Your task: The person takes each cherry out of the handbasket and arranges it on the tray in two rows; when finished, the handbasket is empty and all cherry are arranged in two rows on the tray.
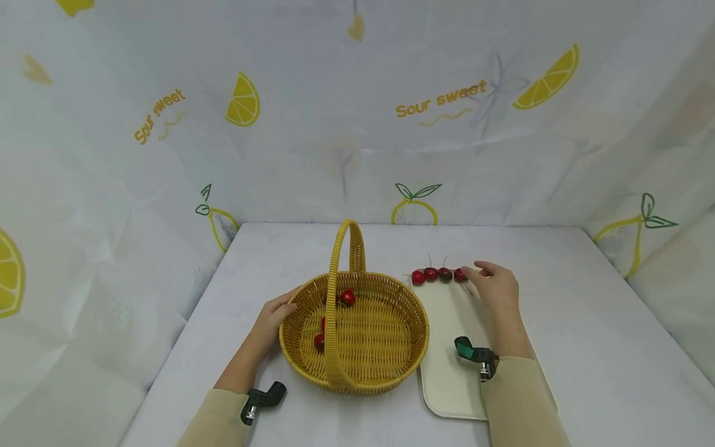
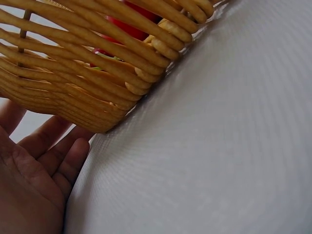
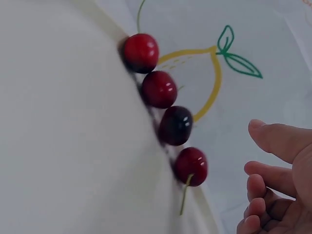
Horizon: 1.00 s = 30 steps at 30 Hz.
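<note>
A yellow woven basket point(image 1: 385, 329) with a tall handle stands on the table, several red cherries point(image 1: 347, 298) lying inside its left half. My left hand point(image 1: 274, 316) grips the basket's left rim, thumb over the edge; in the left wrist view the fingers point(image 2: 48, 139) lie along the outside near the base. Several dark red cherries point(image 3: 158, 89) line the far edge of a cream tray point(image 1: 447, 372). Beside the row's right end is my right hand point(image 1: 497, 288). In the right wrist view that hand point(image 3: 280, 180) is apart from the nearest cherry point(image 3: 190, 166), thumb and fingers spread and holding nothing.
The tray lies right of the basket, close to its rim. The basket's handle point(image 1: 335, 298) arches high over its middle. A white cloth with lemon prints point(image 1: 346, 124) hangs behind the white table point(image 1: 603, 347) and down its sides.
</note>
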Motion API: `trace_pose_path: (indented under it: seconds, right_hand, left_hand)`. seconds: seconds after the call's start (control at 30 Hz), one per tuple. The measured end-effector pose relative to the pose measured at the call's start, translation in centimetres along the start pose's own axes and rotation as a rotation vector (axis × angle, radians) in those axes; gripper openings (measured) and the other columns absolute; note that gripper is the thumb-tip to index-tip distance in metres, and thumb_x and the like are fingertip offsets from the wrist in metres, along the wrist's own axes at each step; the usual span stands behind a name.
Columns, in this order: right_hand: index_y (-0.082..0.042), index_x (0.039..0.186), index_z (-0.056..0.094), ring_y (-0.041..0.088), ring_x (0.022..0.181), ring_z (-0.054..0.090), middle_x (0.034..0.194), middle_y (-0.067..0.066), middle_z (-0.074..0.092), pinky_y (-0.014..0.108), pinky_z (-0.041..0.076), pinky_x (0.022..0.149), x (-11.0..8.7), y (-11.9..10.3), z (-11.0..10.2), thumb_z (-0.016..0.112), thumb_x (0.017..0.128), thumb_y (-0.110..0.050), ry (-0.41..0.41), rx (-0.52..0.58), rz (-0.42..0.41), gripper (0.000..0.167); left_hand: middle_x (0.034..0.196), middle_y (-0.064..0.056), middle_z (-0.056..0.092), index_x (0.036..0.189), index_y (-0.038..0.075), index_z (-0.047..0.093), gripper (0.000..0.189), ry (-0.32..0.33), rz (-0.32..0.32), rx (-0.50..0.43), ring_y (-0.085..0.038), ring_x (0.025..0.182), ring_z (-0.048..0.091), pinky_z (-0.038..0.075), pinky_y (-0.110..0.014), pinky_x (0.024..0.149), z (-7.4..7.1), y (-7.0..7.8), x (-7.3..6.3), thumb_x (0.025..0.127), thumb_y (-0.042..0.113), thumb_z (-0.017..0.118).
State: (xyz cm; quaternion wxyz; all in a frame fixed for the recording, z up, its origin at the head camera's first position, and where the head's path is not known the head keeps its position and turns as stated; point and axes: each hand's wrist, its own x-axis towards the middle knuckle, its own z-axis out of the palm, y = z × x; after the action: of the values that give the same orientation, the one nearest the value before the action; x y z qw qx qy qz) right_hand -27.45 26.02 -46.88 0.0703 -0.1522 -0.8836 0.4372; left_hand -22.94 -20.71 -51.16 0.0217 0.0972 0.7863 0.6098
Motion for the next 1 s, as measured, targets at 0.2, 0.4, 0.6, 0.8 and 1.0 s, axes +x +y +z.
trace_pose_path:
  seconds: [0.2,0.4,0.6,0.8,1.0]
  right_hand:
    - [-0.005,0.145,0.059,0.023,0.088,0.047,0.109,0.012,0.055,0.032,0.042,0.065,-1.1,-2.9,-1.6,0.065,0.098,-0.049,0.007,0.038,-0.066,0.065]
    - [-0.009,0.147,0.058,0.03,0.118,0.046,0.131,0.017,0.054,0.045,0.045,0.096,-2.7,-5.9,-2.2,0.067,0.096,-0.052,-0.1,0.202,-0.079,0.067]
    - [-0.007,0.145,0.059,0.024,0.111,0.052,0.125,0.014,0.058,0.031,0.048,0.092,-4.5,-8.4,-1.7,0.068,0.097,-0.047,-0.209,0.29,-0.148,0.063]
    - [-0.004,0.139,0.063,0.017,0.092,0.055,0.101,0.007,0.057,0.026,0.048,0.081,-6.6,-10.6,-0.4,0.072,0.098,-0.033,-0.326,0.366,-0.221,0.051]
    - [-0.006,0.134,0.067,0.022,0.098,0.057,0.103,0.008,0.061,0.039,0.047,0.091,-9.0,-12.2,1.6,0.074,0.096,-0.029,-0.497,0.395,-0.261,0.044]
  left_hand:
    - [0.153,-0.007,0.051,0.149,0.01,0.056,0.048,-0.002,0.007,0.006,-0.026,0.147,0.039,0.024,-0.047,0.121,-0.1,0.2,0.0,0.103,0.019,0.05]
    - [0.153,-0.006,0.051,0.149,0.01,0.056,0.047,-0.004,-0.004,0.0,-0.025,0.146,0.04,0.025,-0.045,0.121,-0.2,0.2,0.0,0.103,0.019,0.05]
    - [0.153,-0.008,0.051,0.148,0.009,0.056,0.047,-0.005,-0.002,-0.007,-0.026,0.146,0.04,0.025,-0.045,0.121,-0.2,0.0,0.0,0.103,0.019,0.05]
    - [0.153,-0.007,0.051,0.149,0.009,0.055,0.047,-0.007,-0.008,-0.006,-0.025,0.146,0.04,0.026,-0.043,0.12,-0.1,-0.1,0.0,0.103,0.018,0.049]
    - [0.151,-0.008,0.053,0.148,0.009,0.056,0.047,-0.007,-0.001,-0.006,-0.025,0.145,0.042,0.031,-0.032,0.117,0.0,0.0,0.0,0.103,0.018,0.05]
